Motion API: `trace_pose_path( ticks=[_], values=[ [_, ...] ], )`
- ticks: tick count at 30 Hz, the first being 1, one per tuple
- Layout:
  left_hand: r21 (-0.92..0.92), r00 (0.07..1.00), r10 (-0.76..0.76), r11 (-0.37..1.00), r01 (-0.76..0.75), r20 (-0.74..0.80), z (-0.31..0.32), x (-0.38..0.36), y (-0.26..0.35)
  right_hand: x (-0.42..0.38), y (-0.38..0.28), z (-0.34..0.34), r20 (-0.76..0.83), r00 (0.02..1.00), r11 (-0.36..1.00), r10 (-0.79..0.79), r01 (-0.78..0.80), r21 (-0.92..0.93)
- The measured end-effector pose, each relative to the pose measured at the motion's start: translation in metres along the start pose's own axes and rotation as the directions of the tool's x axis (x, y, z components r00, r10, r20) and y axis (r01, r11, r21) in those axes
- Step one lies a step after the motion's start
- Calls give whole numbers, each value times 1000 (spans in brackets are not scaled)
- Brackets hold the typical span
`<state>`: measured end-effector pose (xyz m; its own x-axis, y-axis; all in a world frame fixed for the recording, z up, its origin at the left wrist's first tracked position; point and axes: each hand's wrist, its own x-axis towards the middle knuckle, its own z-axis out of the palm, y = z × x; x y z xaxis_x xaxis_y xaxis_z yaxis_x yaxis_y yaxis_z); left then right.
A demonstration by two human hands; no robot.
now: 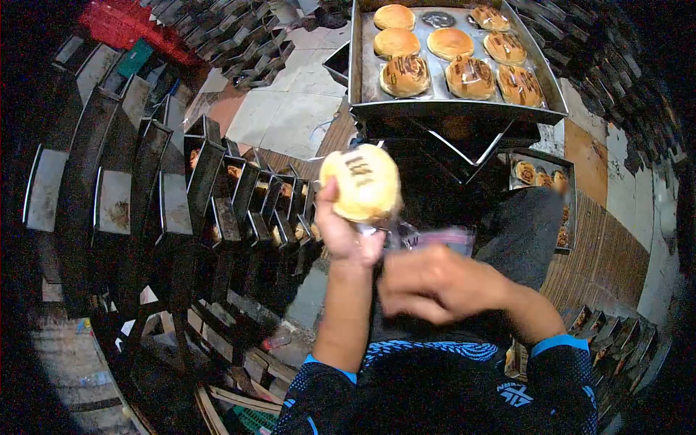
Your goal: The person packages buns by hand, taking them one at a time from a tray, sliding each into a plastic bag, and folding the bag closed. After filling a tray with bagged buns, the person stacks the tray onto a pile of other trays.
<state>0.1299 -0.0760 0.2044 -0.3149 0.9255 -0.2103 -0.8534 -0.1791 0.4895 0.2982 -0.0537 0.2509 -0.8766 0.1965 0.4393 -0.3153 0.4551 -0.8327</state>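
Note:
My left hand is raised and wrapped around a round golden bun with dark lettering on its top. Close beside that wrist, my right hand is curled and blurred by motion; what its fingers hold, if anything, I cannot tell. Thin clear plastic with a purplish edge shows just above the right knuckles and reaches toward the bun's underside. Ahead is a metal tray of buns, several wrapped in printed clear plastic and others bare.
Stacked dark metal trays curve along the left, some with buns in them. A lower tray on the right holds more buns beside my knee. A red crate stands at the back left, and more stacked trays line the right.

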Motion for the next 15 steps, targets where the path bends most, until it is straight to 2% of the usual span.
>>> trace_pose_path(
  ticks=[1, 3, 4, 5, 6, 7, 8, 9, 10, 11, 12, 13, 14, 15],
  values=[
    [0, 997, 49, 999, -49, -67, -6, 3, 8, -4, -4, -3, 109, 985, 947, -131, 92, 307],
    [-101, 1000, 7, 995, -5, 17, -19, 4, 22, -11, 10, -22, 406, 897, 823, -174, -94, 561],
    [-77, 1000, -4, 997, 6, 29, -20, 3, 22, -12, 19, -22, 219, 973, 911, 78, -159, 381],
    [-79, 1000, -12, 997, 14, 26, -16, 3, 14, -13, 29, -20, -32, 958, 940, 286, -274, 205],
    [-9, 997, 60, 998, -61, -51, -9, 5, -1, -7, 39, -17, -161, 945, 959, 284, -277, 64],
    [67, 983, 134, 990, -127, -126, -6, 6, -12, 0, 45, -9, -154, 970, 982, 190, -189, 19],
    [211, 978, 171, 967, -143, -122, -12, 11, -19, 5, 50, 4, -183, 966, 979, 184, -196, -51],
    [183, 982, 131, 977, -105, -137, -16, 14, -21, 7, 50, 15, -210, 962, 972, 173, -202, -122],
    [62, 993, 33, 998, -26, -113, -18, 15, -17, 8, 43, 17, -194, 975, 984, 113, -137, -111],
    [-58, 996, -57, 997, 53, -75, -21, 17, -7, 4, 32, 13, -145, 989, 999, 38, -40, -15],
    [-129, 998, -55, 990, 51, -33, -34, 22, 3, 1, 26, -1, 19, 999, 978, -37, 32, 205],
    [-174, 995, -93, 981, 86, -32, -44, 22, 15, -3, 26, -17, 162, 976, 903, -144, 62, 425],
    [-172, 996, -77, 983, 67, -53, -47, 22, 21, -12, 41, -26, 346, 920, 790, -184, -71, 609],
    [-169, 996, -63, 984, 50, -70, -48, 21, 23, -20, 49, -34, 466, 879, 770, 104, -368, 522]
  ],
)
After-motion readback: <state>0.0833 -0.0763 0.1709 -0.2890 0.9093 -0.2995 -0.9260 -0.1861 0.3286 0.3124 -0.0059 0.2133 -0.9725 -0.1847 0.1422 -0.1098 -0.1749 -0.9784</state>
